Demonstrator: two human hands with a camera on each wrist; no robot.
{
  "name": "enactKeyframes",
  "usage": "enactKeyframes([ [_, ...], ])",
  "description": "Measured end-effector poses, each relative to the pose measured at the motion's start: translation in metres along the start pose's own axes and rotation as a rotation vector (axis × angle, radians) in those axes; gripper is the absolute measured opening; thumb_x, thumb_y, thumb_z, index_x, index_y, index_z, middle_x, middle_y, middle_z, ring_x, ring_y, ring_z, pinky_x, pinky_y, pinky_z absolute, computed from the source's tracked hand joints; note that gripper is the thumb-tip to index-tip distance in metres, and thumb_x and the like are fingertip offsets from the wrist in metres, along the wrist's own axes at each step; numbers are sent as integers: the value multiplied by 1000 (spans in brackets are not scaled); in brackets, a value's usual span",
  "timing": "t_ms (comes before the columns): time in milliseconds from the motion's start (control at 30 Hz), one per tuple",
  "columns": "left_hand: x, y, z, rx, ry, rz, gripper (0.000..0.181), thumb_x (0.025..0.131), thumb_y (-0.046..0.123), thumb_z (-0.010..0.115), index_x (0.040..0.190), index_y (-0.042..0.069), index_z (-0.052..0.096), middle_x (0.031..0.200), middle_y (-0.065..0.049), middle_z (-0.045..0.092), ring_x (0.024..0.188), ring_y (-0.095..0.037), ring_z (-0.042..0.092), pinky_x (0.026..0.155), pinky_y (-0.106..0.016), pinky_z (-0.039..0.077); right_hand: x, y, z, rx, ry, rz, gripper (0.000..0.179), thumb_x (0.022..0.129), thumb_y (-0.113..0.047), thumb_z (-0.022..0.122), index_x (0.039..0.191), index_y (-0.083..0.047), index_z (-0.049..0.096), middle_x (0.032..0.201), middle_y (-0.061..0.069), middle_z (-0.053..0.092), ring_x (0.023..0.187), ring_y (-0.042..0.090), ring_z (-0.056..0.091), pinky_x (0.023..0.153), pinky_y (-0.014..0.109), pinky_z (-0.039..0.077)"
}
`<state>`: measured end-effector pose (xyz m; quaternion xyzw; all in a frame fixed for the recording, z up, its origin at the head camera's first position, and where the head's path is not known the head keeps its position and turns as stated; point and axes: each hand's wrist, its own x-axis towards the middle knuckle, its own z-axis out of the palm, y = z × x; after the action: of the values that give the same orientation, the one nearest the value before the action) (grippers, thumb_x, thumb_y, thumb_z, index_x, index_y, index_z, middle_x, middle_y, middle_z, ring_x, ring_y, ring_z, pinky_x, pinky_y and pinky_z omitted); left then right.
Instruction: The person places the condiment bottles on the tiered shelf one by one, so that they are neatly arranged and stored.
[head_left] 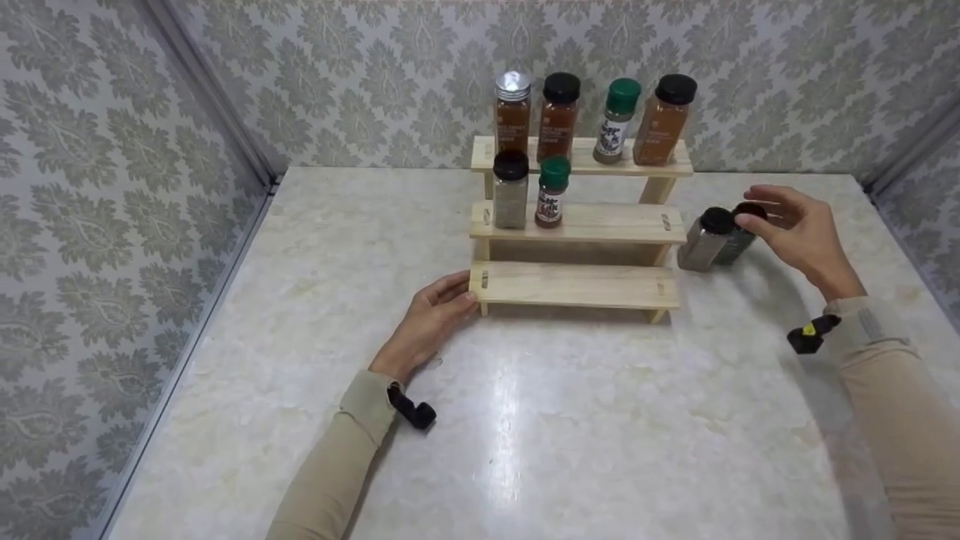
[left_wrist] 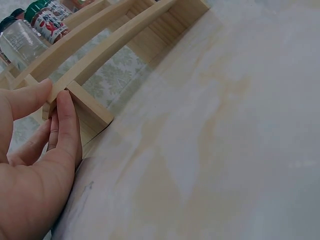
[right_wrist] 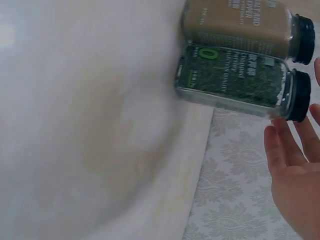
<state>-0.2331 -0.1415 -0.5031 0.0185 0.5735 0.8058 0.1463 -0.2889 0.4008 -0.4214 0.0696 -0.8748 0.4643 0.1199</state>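
Observation:
My left hand (head_left: 435, 322) pinches the left end of the lowest step of a three-tier wooden spice rack (head_left: 577, 285), thumb on one side and fingers on the other. At the rack's right, two black-capped jars stand side by side on the table. One is a salt and pepper jar (right_wrist: 235, 25) with light brown contents; the other is a jar of dark green dried herbs (right_wrist: 232, 77). My right hand (head_left: 806, 232) is at the herb jar's black lid, its fingers loosely spread. Whether a fingertip touches the lid is unclear.
On the top tier stand a silver-capped jar (head_left: 512, 120), two black-capped jars of reddish-orange spice and a green-capped bottle (head_left: 615, 124). The middle tier holds a black-capped grey jar (head_left: 511, 195) and a green-capped red bottle (head_left: 551, 195). Patterned walls (head_left: 360, 90) border the pale table (head_left: 315, 262).

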Motion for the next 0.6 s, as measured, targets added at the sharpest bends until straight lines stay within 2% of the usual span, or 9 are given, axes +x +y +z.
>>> enactKeyframes([
  [267, 0, -1, -1, 9, 3, -12, 54, 106, -1, 63, 157, -3, 46, 153, -23, 52, 135, -26, 58, 113, -31, 55, -5, 13, 5, -31, -12, 56, 56, 104, -26, 73, 156, -13, 56, 151, 10, 59, 124, -6, 57, 100, 5, 49],
  [467, 0, 0, -1, 7, -15, -21, 55, 107, 1, 62, 159, -2, 45, 156, -22, 50, 140, -29, 55, 115, -32, 53, -10, 18, 6, 7, -44, 78, 62, 105, -25, 71, 161, -14, 49, 152, 7, 56, 128, -3, 57, 99, 5, 50],
  [600, 0, 1, -2, 2, -17, -26, 56, 107, 1, 63, 159, -2, 44, 158, -23, 48, 140, -28, 55, 115, -31, 53, -10, 19, 8, -5, -31, 64, 60, 105, -26, 71, 159, -13, 51, 148, 2, 57, 128, -4, 56, 99, 5, 50],
])
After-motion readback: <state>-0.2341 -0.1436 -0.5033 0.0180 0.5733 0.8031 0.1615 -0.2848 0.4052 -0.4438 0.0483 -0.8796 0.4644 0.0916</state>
